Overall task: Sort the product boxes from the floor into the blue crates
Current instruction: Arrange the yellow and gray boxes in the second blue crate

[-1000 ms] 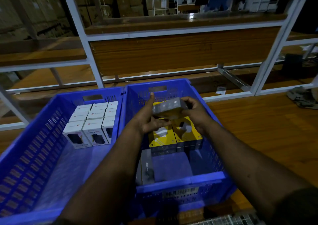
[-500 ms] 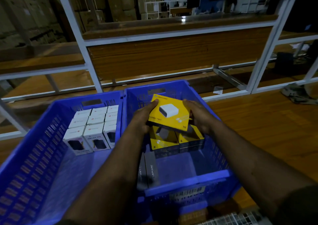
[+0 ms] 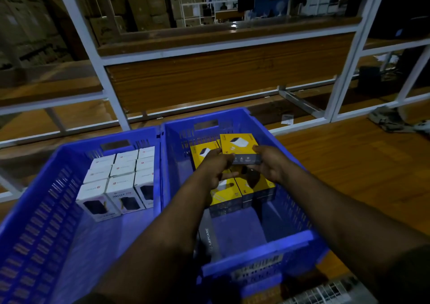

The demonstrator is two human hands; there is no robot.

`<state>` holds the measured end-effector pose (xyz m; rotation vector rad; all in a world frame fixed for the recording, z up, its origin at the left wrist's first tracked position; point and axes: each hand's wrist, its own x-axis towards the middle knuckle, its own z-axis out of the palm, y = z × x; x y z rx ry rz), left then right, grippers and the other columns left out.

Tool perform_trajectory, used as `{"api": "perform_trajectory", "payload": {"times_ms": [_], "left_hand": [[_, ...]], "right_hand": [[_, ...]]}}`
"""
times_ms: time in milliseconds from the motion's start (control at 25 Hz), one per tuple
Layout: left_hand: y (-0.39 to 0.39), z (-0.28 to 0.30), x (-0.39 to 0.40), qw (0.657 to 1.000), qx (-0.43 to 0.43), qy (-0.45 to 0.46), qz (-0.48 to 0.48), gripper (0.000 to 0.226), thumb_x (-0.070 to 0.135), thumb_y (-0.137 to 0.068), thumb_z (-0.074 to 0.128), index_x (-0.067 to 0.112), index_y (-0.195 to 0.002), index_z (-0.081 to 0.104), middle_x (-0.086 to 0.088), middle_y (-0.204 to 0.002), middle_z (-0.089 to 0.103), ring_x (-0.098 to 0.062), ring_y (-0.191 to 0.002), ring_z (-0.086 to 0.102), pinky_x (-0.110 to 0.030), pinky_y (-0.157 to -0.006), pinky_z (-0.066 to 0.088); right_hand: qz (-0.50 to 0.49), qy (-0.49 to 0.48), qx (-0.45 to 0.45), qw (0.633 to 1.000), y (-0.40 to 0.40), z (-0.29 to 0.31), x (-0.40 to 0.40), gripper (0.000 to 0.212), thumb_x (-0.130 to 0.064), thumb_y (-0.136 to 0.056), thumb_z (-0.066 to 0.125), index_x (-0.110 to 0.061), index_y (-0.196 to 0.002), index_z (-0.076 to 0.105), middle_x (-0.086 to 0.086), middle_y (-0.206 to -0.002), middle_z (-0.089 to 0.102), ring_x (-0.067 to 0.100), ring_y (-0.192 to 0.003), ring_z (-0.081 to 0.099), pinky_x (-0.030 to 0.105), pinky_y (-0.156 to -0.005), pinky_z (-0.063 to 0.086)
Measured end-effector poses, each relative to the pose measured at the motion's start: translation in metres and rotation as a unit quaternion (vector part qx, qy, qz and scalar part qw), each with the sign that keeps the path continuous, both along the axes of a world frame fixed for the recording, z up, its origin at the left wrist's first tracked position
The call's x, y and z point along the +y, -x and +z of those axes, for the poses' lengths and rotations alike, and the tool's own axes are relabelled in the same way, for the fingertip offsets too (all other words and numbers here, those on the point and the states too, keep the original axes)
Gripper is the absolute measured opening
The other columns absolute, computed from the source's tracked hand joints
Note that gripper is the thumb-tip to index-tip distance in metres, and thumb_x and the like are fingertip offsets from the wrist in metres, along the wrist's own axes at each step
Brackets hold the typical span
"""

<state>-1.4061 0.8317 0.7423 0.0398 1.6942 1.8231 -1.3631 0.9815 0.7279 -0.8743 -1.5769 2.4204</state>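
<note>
Here both hands were clamped on one yellow box [image 3: 239, 149], held over the far end of the right crate [image 3: 256, 243]. Left hand [image 3: 215, 164] pinched its near-left corner; right hand [image 3: 270, 166] gripped its near-right corner, fingers curled under. The box sat face up, tilted slightly, its grey band toward the person and its long axis running away from the hands toward the crate's far wall.

Just left of the held box, beyond the left hand, lay another yellow box [image 3: 203, 152] at much the same height. Below both hands, a lower pair of yellow boxes [image 3: 235, 194] filled the crate's middle. A grey box [image 3: 207, 241] lay flat on the crate floor nearer the person than the hands.

Judgement: the open slot seemed to be directly under the held box, right of its neighbour, so the move would be a short drop forward and down. The right hand was nearer that slot; the left hand's fingers lay between the two boxes and might need to slip out first.

Left of the left forearm, the left crate [image 3: 35, 222] held rows of white boxes [image 3: 121, 178].
</note>
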Motion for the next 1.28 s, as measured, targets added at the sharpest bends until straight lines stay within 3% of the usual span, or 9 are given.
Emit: {"api": "perform_trajectory", "payload": {"times_ms": [160, 320, 520, 640, 760, 960, 1040, 1160, 1280], "left_hand": [[0.004, -0.013, 0.014, 0.999, 0.009, 0.019, 0.025, 0.064, 0.003, -0.098, 0.051, 0.013, -0.154, 0.021, -0.012, -0.125, 0.055, -0.014, -0.076, 0.064, -0.034, -0.070, 0.059], [0.012, -0.023, 0.020, 0.997, 0.027, 0.074, 0.017, 0.060, 0.008, -0.098, 0.051, 0.010, -0.152, 0.025, -0.013, -0.123, 0.060, -0.014, -0.073, 0.062, -0.033, -0.071, 0.058], [0.029, -0.025, 0.028, 0.986, 0.051, 0.151, 0.040, 0.027, 0.010, -0.098, 0.047, 0.008, -0.125, 0.049, -0.018, -0.106, 0.052, -0.023, -0.066, 0.049, -0.034, -0.065, 0.046], [0.038, -0.032, 0.038, 0.980, 0.082, 0.166, 0.070, 0.043, 0.012, -0.095, 0.050, 0.007, -0.138, 0.045, -0.016, -0.109, 0.058, -0.022, -0.065, 0.050, -0.028, -0.056, 0.041], [0.045, -0.040, 0.045, 0.976, 0.106, 0.173, 0.085, 0.045, 0.010, -0.093, 0.054, 0.001, -0.136, 0.050, -0.029, -0.122, 0.059, -0.021, -0.061, 0.048, -0.025, -0.049, 0.035], [0.045, -0.036, 0.049, 0.986, 0.070, 0.132, 0.067, 0.024, 0.009, -0.095, 0.056, 0.000, -0.117, 0.056, -0.016, -0.073, 0.052, -0.019, -0.050, 0.039, -0.028, -0.052, 0.029], [0.049, -0.035, 0.048, 0.991, 0.055, 0.112, 0.057, 0.050, 0.013, -0.096, 0.059, 0.000, -0.141, 0.041, -0.018, -0.094, 0.058, -0.021, -0.061, 0.047, -0.029, -0.057, 0.034], [0.055, -0.036, 0.050, 0.991, 0.068, 0.102, 0.053, 0.060, 0.016, -0.096, 0.061, 0.003, -0.148, 0.035, -0.018, -0.140, 0.048, -0.028, -0.106, 0.057, -0.037, -0.082, 0.047], [0.053, -0.033, 0.048, 0.992, 0.068, 0.100, 0.030, 0.058, 0.017, -0.094, 0.064, 0.005, -0.146, 0.039, -0.015, -0.143, 0.047, -0.028, -0.114, 0.056, -0.040, -0.090, 0.047]], "right_hand": [[-0.007, -0.005, -0.007, 1.000, 0.007, -0.007, 0.000, 0.034, -0.014, -0.101, 0.048, -0.005, -0.134, 0.045, 0.017, -0.120, 0.052, 0.025, -0.091, 0.059, 0.040, -0.082, 0.053], [-0.005, -0.001, -0.015, 1.000, 0.023, -0.015, -0.002, 0.035, -0.013, -0.099, 0.053, 0.000, -0.131, 0.047, 0.018, -0.119, 0.055, 0.026, -0.090, 0.059, 0.037, -0.079, 0.053], [-0.096, 0.050, -0.050, 0.993, 0.042, -0.026, -0.005, 0.053, -0.018, -0.091, 0.067, 0.001, -0.136, 0.045, 0.020, -0.124, 0.058, 0.037, -0.109, 0.060, 0.054, -0.098, 0.049], [-0.199, 0.133, -0.028, 0.971, 0.046, -0.027, -0.006, 0.054, -0.020, -0.092, 0.066, -0.003, -0.138, 0.043, 0.022, -0.141, 0.048, 0.040, -0.125, 0.052, 0.047, -0.096, 0.049], [-0.198, 0.139, -0.043, 0.969, 0.054, -0.039, -0.013, 0.027, -0.027, -0.093, 0.065, -0.004, -0.091, 0.052, 0.026, -0.110, 0.065, 0.036, -0.084, 0.068, 0.050, -0.082, 0.056], [-0.144, 0.096, -0.080, 0.982, 0.074, -0.054, -0.006, 0.033, -0.037, -0.094, 0.062, -0.006, -0.104, 0.059, 0.015, -0.092, 0.070, 0.034, -0.084, 0.071, 0.046, -0.071, 0.058], [-0.149, 0.088, -0.080, 0.982, 0.076, -0.051, -0.003, 0.032, -0.036, -0.094, 0.062, -0.005, -0.099, 0.058, 0.014, -0.084, 0.068, 0.030, -0.070, 0.069, 0.036, -0.059, 0.054], [-0.131, 0.090, -0.078, 0.984, 0.072, -0.044, -0.004, 0.027, -0.033, -0.098, 0.055, -0.009, -0.085, 0.058, 0.006, -0.069, 0.060, 0.019, -0.056, 0.058, 0.029, -0.053, 0.047], [-0.134, 0.084, -0.079, 0.984, 0.075, -0.048, -0.003, 0.030, -0.029, -0.101, 0.051, -0.007, -0.083, 0.061, 0.004, -0.072, 0.062, 0.020, -0.061, 0.062, 0.030, -0.057, 0.050]]}}
